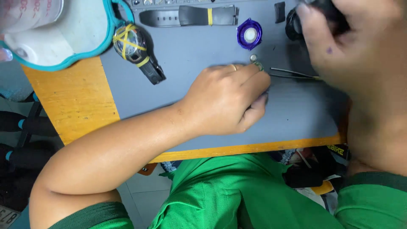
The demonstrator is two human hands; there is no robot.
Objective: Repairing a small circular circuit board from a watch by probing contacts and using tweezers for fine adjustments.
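Grey mat (178, 93) on the bench held a tiny round metal part (254, 58) just past the left hand (227, 99), whose fingertips pinched a small piece. The right hand (352, 55) gripped a black thing, lying farther off.

There is only one view, from a camera on the person's head. It looks almost straight down, close to the work. The far edge of the grey mat (190, 38) is at the top of the picture, and the near edge of the wooden table (72, 97) runs across the lower middle. Below it the green shirt (212, 195) fills the bottom. The right hand (360, 46) is very near the lens and blurred; the left hand (227, 99) is lower and sharp.
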